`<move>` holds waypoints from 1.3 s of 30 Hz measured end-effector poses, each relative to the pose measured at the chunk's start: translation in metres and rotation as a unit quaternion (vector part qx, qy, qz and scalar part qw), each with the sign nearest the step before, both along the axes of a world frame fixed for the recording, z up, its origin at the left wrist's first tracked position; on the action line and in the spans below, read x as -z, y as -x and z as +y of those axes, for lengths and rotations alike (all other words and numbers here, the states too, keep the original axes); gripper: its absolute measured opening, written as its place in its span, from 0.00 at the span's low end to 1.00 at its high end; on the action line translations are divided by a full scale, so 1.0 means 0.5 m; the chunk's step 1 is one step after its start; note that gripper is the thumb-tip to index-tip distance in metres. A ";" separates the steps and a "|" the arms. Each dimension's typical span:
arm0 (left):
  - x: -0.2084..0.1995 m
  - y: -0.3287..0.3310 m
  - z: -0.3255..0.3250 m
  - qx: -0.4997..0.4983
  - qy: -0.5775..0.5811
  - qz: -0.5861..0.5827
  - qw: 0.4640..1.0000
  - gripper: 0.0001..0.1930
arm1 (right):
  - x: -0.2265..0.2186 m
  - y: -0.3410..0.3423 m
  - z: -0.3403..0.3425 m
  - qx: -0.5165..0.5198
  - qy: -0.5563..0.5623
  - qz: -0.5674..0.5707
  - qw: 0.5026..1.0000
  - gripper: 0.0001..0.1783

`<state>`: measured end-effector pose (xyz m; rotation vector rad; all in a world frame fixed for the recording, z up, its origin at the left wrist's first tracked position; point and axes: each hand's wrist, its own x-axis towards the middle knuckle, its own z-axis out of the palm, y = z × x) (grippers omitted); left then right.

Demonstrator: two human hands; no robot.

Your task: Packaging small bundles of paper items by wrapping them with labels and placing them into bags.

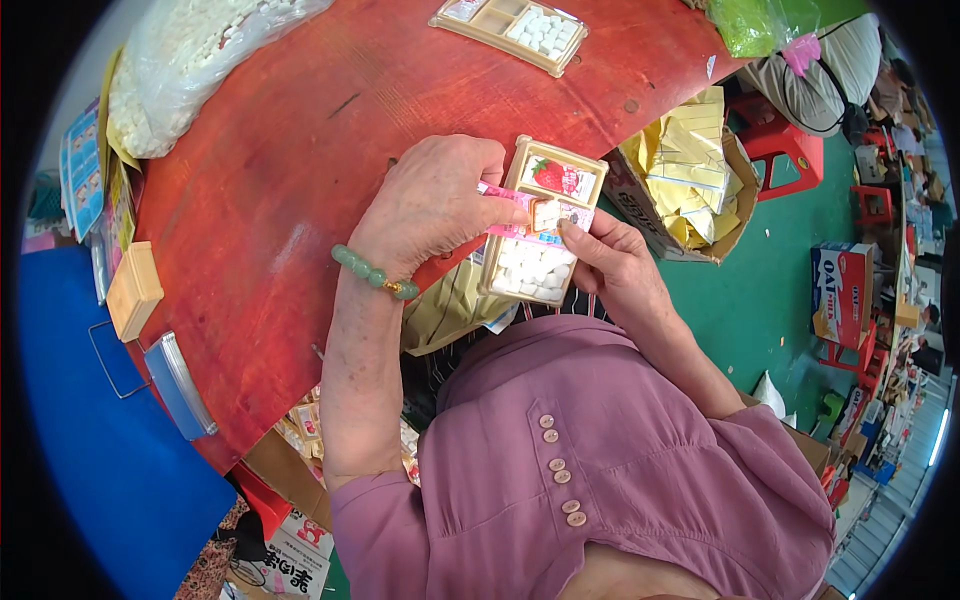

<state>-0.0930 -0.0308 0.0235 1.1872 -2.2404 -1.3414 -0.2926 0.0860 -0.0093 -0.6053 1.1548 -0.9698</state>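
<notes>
A beige compartment tray is held over the table's near edge, tilted, between my two hands. One end compartment has a packet with a strawberry picture. White candy-like pieces fill the other end. Across its middle runs a pink printed paper band with a cut-out window. My left hand, with a green bead bracelet on the wrist, pinches the band's left end. My right hand grips the tray's right side, thumb on the band; its other fingers are partly hidden beneath.
Another tray sits at the red table's far side. A plastic bag of white pieces lies far left. Beige trays and a bluish stack line the left edge. A carton of yellow paper stands right, near red stools.
</notes>
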 end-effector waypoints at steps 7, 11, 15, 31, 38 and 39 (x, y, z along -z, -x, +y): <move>-0.003 -0.003 0.009 -0.011 -0.036 0.001 0.999 0.17 | 0.035 -0.001 0.011 0.019 0.035 -0.107 0.993 0.17; -0.002 -0.009 0.020 -0.015 -0.110 0.039 0.993 0.15 | 0.045 0.014 0.018 -0.011 0.076 -0.130 0.989 0.17; -0.003 -0.019 0.054 -0.015 -0.307 0.226 0.924 0.10 | 0.037 0.030 0.026 -0.065 0.149 -0.134 0.978 0.17; 0.018 -0.003 0.142 0.040 -0.315 0.362 0.876 0.04 | 0.029 0.084 0.046 -0.195 0.150 -0.097 0.964 0.14; 0.061 -0.010 0.196 0.038 -0.283 0.401 0.870 0.06 | 0.029 0.090 0.050 -0.261 0.172 -0.049 0.949 0.13; 0.058 -0.012 0.206 0.027 -0.290 0.421 0.859 0.05 | 0.028 0.091 0.045 -0.277 0.161 -0.061 0.945 0.14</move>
